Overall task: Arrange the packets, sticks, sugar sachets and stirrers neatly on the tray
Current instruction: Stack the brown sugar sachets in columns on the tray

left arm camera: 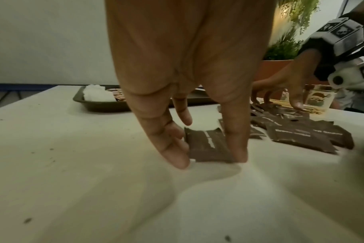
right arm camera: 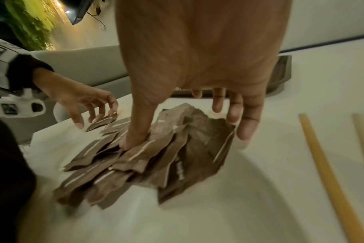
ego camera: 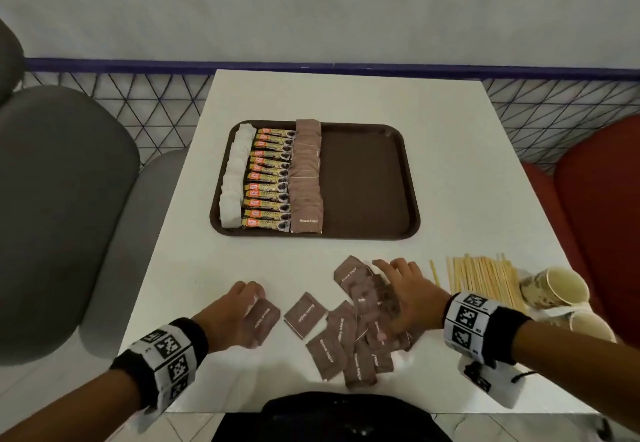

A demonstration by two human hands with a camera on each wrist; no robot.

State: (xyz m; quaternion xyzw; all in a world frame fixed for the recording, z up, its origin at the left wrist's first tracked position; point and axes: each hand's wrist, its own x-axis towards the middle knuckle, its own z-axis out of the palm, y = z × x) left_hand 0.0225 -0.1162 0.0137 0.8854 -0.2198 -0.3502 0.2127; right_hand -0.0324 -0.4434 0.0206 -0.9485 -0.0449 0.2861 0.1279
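Three neat columns already fill the left half of the brown tray [ego camera: 363,178]: white packets [ego camera: 233,178] along its left wall, coffee granule sticks [ego camera: 268,181] just right of them, and brown sugar sachets [ego camera: 306,178] in the middle; the tray's right half is bare. Near of the tray, on the white tabletop [ego camera: 467,171], lies a loose heap of brown sugar sachets [ego camera: 360,330]. The right hand [ego camera: 405,296] rests on this heap, fingers [right arm camera: 247,121] spread wide, thumb pressed down into the pile. Left of the heap, the left hand [ego camera: 232,313] pinches a single brown sugar sachet [left arm camera: 208,144] between thumb and fingers, its edge touching the tabletop; whether it is lifted clear is hard to tell in the blurred wrist view. Right of the heap, wooden stirrers [ego camera: 485,278] lie in a loose bundle, and patterned paper cups [ego camera: 557,289] lie on their sides just beyond them. Grey chairs [ego camera: 62,206] stand left of the tabletop, a red one [ego camera: 602,199] on the right.
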